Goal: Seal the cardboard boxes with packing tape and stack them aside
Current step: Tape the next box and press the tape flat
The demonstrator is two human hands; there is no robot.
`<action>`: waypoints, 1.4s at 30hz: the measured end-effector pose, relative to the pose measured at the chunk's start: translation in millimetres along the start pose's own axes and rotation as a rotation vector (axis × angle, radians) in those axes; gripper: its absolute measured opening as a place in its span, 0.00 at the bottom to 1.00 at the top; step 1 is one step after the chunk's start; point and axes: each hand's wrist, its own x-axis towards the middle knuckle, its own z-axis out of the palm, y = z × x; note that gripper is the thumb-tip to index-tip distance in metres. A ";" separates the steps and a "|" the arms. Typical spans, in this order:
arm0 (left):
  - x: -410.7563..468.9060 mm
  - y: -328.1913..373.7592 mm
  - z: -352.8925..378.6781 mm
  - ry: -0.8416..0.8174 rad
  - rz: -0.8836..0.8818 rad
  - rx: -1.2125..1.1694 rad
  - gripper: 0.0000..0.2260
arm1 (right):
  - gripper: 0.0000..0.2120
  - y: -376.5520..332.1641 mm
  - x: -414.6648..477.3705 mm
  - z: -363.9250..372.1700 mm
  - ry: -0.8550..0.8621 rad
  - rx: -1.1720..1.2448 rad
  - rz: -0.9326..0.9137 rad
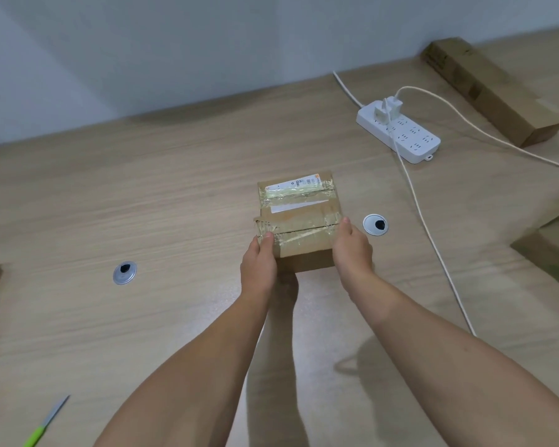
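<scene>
A small brown cardboard box (299, 217) sits in the middle of the wooden table (142, 195), its top crossed by clear packing tape and white labels. My left hand (259, 264) grips the box's near left corner, thumb on the taped top. My right hand (352, 253) grips the near right side, thumb up along the edge. The fingers of both hands are hidden behind the box's sides. No tape roll is in view.
A white power strip (400, 133) with plugs and cords lies behind the box to the right. A long cardboard box (488, 88) lies at the far right, another box (552, 250) at the right edge. Two cable grommets (125, 272) (375, 224) sit in the table. A green-handled knife (47, 421) lies near left.
</scene>
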 end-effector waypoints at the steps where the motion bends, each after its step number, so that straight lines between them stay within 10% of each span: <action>1: 3.8 3.0 0.8 0.001 -0.001 -0.003 0.26 | 0.24 -3.5 4.4 3.0 0.004 0.010 -0.002; 29: 18.0 17.7 -25.1 -0.011 -0.051 0.029 0.32 | 0.25 12.8 11.9 12.2 0.102 0.071 0.040; 42: -103.6 -57.6 -121.2 0.028 -0.135 0.008 0.27 | 0.26 71.0 -146.6 62.5 -0.277 -0.178 0.040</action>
